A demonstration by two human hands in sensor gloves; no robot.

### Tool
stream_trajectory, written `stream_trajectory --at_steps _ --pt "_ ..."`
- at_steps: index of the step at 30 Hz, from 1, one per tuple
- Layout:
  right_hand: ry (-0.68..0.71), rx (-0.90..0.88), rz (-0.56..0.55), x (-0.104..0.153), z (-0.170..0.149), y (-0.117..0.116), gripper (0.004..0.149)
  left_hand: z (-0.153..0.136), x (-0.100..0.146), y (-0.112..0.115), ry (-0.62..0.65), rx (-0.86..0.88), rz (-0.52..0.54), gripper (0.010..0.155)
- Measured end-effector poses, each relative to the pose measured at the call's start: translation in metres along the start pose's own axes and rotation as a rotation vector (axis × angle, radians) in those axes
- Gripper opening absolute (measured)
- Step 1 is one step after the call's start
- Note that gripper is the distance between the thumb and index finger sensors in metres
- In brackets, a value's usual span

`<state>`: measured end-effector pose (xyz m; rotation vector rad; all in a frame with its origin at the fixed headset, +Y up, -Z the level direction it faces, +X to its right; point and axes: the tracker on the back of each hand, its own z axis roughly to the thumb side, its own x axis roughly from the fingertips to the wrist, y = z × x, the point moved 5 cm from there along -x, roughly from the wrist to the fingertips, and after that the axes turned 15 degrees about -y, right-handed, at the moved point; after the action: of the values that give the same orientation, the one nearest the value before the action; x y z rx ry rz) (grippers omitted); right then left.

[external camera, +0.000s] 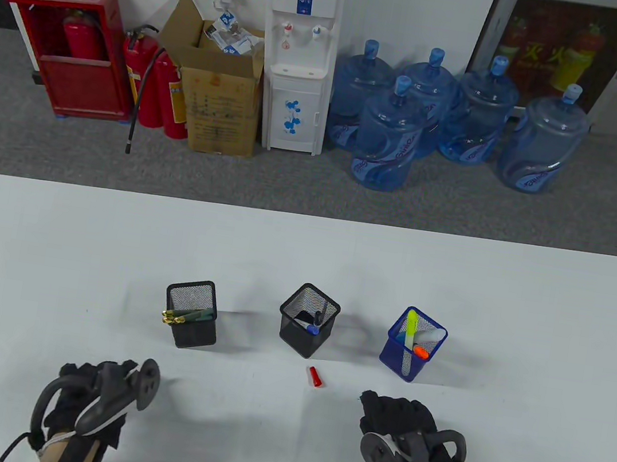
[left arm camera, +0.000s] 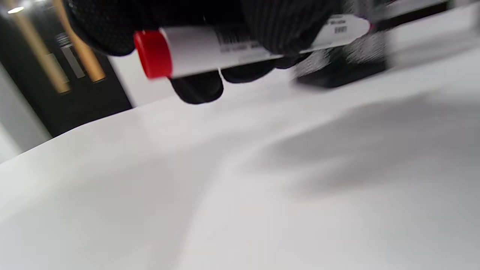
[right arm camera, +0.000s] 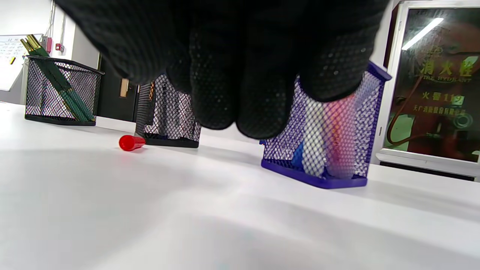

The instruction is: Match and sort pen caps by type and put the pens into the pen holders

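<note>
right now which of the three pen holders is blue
The right-hand holder, nearest the right hand, with the highlighters; the other two are black mesh.

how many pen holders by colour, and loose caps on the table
black holders: 2, left and middle
blue holder: 1
red cap loose on the table: 1
total: 4

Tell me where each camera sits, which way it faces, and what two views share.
Table view: overhead, facing the white table; left hand and right hand show.
Left wrist view: low, facing along the tabletop; gloved fingers grip a red-ended marker.
Right wrist view: low, facing three holders; fingers hang in.
Shared: red cap.
</note>
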<state>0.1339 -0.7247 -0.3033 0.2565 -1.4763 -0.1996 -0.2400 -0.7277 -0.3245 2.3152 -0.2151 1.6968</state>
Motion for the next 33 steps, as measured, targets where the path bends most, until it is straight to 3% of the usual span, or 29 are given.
stream_trajectory --at_steps 5,7,12,16,19,23,27,33 --pt "0.004 0.013 0.006 0.0 0.0 0.001 0.052 0.078 0.031 -0.04 0.225 0.17 0.077 0.056" --pt "0.007 0.014 0.004 0.0 0.001 0.001 0.05 0.101 0.044 -0.047 0.281 0.226 0.098 0.056" --pt "0.027 0.029 -0.006 0.0 0.004 -0.001 0.043 0.131 0.058 -0.033 0.328 0.276 0.152 0.056" --pt "0.021 0.007 0.013 -0.005 0.009 -0.004 0.045 0.123 0.059 -0.034 0.314 0.19 0.223 0.056" --pt "-0.029 -0.059 0.06 -0.018 0.019 -0.006 0.053 0.116 0.057 -0.029 0.304 0.248 0.164 0.056" --pt "-0.069 -0.031 0.092 -0.038 0.044 -0.004 0.063 0.11 0.056 -0.025 0.305 0.223 0.17 0.055" --pt "-0.131 -0.001 0.116 -0.06 0.071 -0.006 0.065 0.102 0.053 -0.023 0.298 0.259 0.149 0.055" --pt "-0.168 0.114 0.143 -0.074 0.092 -0.027 0.065 0.099 0.049 -0.017 0.291 0.262 0.12 0.055"
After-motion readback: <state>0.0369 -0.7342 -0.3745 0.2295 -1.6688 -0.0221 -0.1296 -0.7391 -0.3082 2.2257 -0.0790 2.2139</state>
